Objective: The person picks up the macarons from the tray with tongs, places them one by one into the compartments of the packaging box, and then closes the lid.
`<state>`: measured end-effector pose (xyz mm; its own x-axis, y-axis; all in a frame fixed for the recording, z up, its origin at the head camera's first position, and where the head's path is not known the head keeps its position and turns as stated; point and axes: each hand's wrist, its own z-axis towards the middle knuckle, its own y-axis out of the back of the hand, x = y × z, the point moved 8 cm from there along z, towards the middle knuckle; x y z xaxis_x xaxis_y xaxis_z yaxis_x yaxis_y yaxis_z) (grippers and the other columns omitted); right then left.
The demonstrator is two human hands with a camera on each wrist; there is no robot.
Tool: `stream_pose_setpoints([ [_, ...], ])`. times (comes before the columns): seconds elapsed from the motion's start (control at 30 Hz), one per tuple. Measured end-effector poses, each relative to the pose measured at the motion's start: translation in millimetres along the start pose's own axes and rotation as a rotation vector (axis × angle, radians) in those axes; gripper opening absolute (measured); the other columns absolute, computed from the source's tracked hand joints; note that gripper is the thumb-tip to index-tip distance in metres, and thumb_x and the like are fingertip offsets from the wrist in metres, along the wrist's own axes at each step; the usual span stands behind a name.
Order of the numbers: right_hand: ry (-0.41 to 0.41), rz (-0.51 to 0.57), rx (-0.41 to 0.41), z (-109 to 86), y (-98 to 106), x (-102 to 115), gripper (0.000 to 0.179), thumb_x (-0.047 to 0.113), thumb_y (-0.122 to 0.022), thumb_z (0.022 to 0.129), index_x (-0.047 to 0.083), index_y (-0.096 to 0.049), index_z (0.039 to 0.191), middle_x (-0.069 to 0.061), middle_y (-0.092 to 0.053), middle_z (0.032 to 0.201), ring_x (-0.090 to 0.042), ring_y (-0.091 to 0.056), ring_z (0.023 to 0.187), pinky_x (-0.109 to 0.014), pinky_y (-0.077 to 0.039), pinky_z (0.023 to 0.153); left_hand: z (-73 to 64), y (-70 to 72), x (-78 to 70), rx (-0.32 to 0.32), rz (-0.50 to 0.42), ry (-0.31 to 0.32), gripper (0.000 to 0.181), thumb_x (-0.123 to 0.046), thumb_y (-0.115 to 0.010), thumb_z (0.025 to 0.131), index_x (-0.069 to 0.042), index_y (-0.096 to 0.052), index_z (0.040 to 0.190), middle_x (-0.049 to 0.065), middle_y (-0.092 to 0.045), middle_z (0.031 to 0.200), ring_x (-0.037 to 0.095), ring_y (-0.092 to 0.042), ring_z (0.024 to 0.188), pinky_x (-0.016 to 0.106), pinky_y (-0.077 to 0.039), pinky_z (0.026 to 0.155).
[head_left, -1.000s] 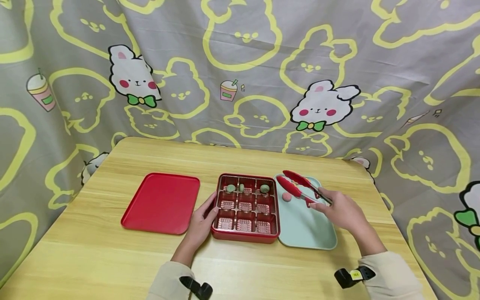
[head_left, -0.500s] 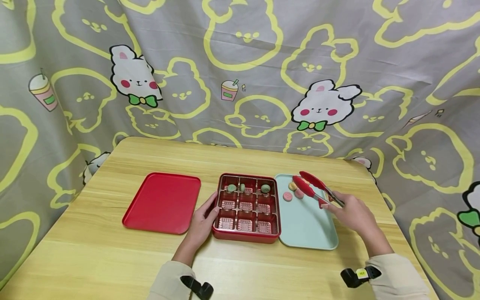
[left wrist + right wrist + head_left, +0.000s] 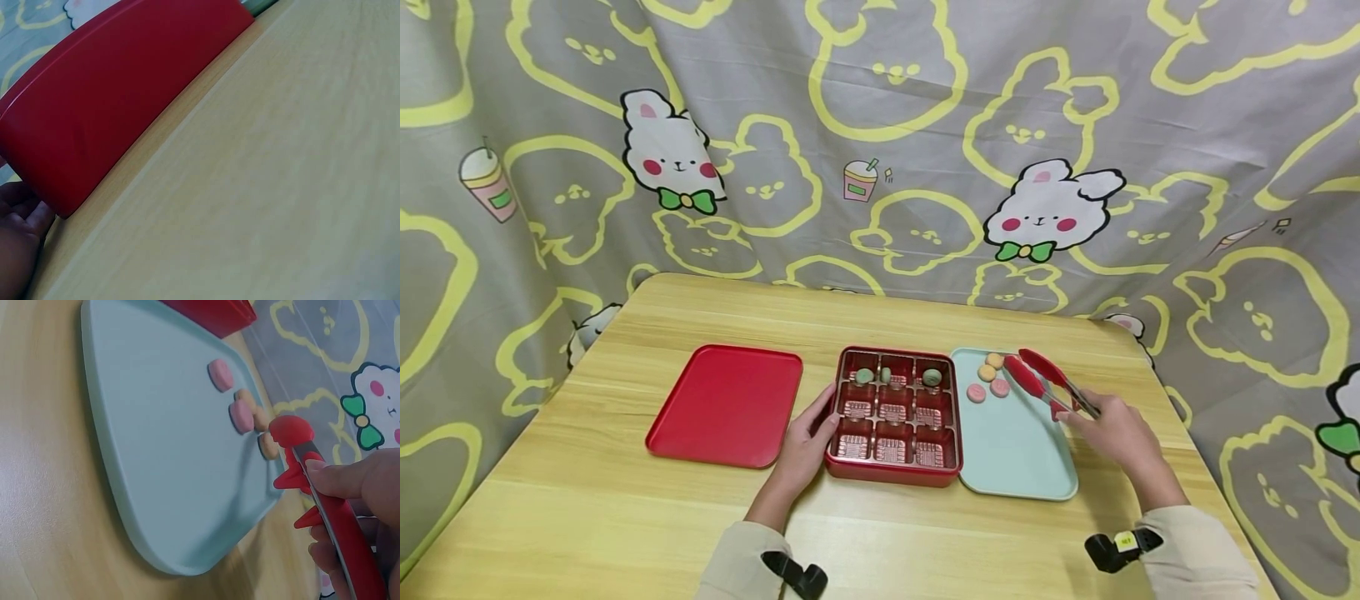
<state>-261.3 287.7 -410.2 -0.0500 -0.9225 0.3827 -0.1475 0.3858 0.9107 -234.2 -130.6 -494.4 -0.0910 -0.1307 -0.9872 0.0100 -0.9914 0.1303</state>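
My left hand [image 3: 805, 450] lies against the left wall of a red box [image 3: 891, 472], thumb near the rim. In the left wrist view, its fingers touch the lower corner. Three small round green pastries [image 3: 932, 377] sit in the box's back row of compartments, the middle one on edge. My right hand [image 3: 1112, 433] grips red-tipped tongs [image 3: 1028, 379] above the pale green tray [image 3: 1015, 454]. The tong tips are apart, with nothing seen between them. Left of them lie two pink pastries [image 3: 242, 417] and, in the right wrist view, three yellow-orange pastries [image 3: 269, 447].
A flat red lid [image 3: 726, 408] lies left of the box on the wooden table [image 3: 625, 517]. The tray stands close against the box's right side. A patterned curtain [image 3: 910, 275] hangs behind the table's back edge.
My right hand and the tongs have moved right over the tray, uncovering pink and yellow-orange pastries there. The left hand and the box have stayed in place.
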Motion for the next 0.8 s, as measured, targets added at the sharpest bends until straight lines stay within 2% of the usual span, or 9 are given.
stream_pose_setpoints([
  [0.23,-0.029,-0.007,0.022,4.4,-7,-10,0.072,0.053,-0.057,0.087,0.001,-0.048,0.136,-0.018,-0.059,0.097,-0.028,-0.05,0.076,-0.029,-0.031,0.051,0.3,0.0,1.5,0.004,-0.012,0.008,0.049,-0.016,-0.051,0.097,-0.026,-0.04,0.144,0.002,-0.039,0.148,0.022,-0.029,0.139,0.043,-0.024,0.115],
  [0.43,-0.039,0.001,0.035,7.7,-10,-10,0.071,0.051,-0.058,0.087,0.0,-0.048,0.135,-0.009,-0.053,0.076,-0.023,-0.046,0.067,-0.029,-0.03,0.05,0.2,0.1,1.5,0.004,-0.016,0.018,0.049,-0.017,-0.051,0.097,-0.027,-0.04,0.144,0.002,-0.039,0.148,0.022,-0.029,0.14,0.043,-0.024,0.115],
  [0.6,-0.051,0.011,0.052,11.0,-15,-11,0.079,0.052,-0.058,0.087,-0.001,-0.037,0.142,-0.009,-0.053,0.079,-0.02,-0.042,0.061,-0.028,-0.03,0.048,-0.7,0.0,-0.2,0.008,-0.026,0.021,0.048,-0.017,-0.05,0.098,-0.025,-0.04,0.144,0.002,-0.039,0.148,0.022,-0.029,0.14,0.042,-0.023,0.116],
  [0.8,-0.059,0.015,0.06,12.6,-17,-13,0.077,0.051,-0.056,0.088,-0.001,-0.037,0.143,-0.007,-0.048,0.071,-0.02,-0.042,0.06,-0.028,-0.031,0.048,-0.6,-0.3,0.0,0.011,-0.024,0.015,0.049,-0.017,-0.051,0.098,-0.025,-0.04,0.144,0.002,-0.038,0.149,0.022,-0.029,0.14,0.042,-0.023,0.116],
])
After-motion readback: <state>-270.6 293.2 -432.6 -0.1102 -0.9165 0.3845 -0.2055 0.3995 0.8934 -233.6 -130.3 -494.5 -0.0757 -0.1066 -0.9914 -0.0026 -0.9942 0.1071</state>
